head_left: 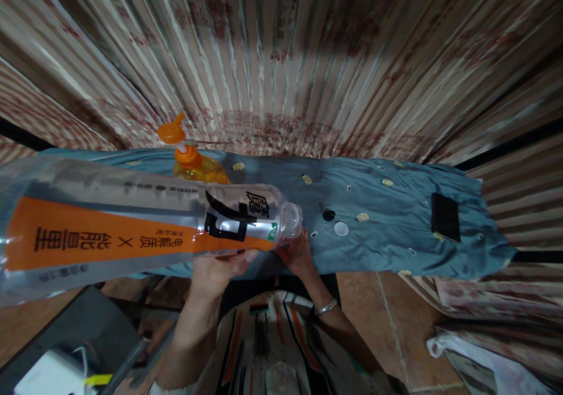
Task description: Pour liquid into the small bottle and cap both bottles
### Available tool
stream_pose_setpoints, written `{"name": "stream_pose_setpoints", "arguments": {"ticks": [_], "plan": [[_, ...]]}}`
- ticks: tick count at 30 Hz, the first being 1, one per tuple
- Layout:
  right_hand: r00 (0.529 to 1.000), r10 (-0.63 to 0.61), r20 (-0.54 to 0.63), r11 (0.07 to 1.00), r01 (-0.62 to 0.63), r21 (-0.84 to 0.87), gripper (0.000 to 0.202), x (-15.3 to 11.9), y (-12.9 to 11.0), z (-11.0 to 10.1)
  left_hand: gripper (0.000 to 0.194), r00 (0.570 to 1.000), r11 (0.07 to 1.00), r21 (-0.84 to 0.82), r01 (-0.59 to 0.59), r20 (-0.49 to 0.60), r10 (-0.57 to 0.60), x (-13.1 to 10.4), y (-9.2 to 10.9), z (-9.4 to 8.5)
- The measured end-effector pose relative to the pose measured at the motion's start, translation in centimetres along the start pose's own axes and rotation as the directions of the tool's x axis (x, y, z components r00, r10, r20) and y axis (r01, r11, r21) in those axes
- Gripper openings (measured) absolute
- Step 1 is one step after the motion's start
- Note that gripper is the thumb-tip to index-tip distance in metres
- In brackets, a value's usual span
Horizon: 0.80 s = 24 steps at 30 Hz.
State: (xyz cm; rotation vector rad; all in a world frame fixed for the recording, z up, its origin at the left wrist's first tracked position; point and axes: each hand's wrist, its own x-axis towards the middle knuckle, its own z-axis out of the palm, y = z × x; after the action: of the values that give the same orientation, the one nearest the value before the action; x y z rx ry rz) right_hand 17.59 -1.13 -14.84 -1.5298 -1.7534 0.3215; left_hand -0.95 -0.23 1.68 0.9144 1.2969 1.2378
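Note:
A large clear plastic bottle (105, 230) with an orange and silver label lies almost level across the left half of the head view. Its uncapped neck points right. My left hand (222, 272) is closed around its underside, close to the shoulder, with most fingers hidden behind it. Just below the bottle's mouth is my right hand (299, 257). The bottle covers its fingers, so I cannot make out whether it grips anything. To the right of the mouth, a small black cap (328, 214) and a white round disc (341, 229) rest on the cloth.
Behind the bottle stands a pump bottle (202, 169) of yellow liquid with an orange top. A black flat object (446, 217) lies at the right of the blue tablecloth (396, 236). Striped curtains (281, 78) hang behind. A dark stool (88, 324) holds a white box at lower left.

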Motion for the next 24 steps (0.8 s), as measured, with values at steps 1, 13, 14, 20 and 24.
{"name": "stream_pose_setpoints", "arguments": {"ticks": [1,13,14,20,24], "plan": [[1.000,0.000,0.002,1.000,0.000,0.004,0.076,0.03,-0.02,-0.01,0.056,1.000,1.000,0.009,0.005,-0.004,-0.005,0.00,0.01,0.03],[0.999,0.009,0.040,0.999,-0.007,-0.044,0.072,-0.14,0.40,0.16,0.050,1.000,0.999,0.037,0.005,-0.005,-0.005,-0.16,0.71,0.50],[0.999,0.013,0.036,0.999,-0.012,-0.040,0.072,-0.14,0.41,0.18,0.049,1.000,0.999,0.038,0.000,-0.001,0.000,-0.14,0.75,0.50],[1.000,0.003,0.013,1.000,-0.002,-0.019,0.074,-0.15,0.27,0.22,0.043,1.000,0.998,0.053,-0.031,0.002,0.031,-0.39,0.66,0.52],[1.000,0.016,0.004,1.000,-0.016,-0.008,0.078,-0.12,0.12,0.16,0.043,1.000,1.000,0.016,0.002,0.004,-0.002,-0.34,0.68,0.59]]}}
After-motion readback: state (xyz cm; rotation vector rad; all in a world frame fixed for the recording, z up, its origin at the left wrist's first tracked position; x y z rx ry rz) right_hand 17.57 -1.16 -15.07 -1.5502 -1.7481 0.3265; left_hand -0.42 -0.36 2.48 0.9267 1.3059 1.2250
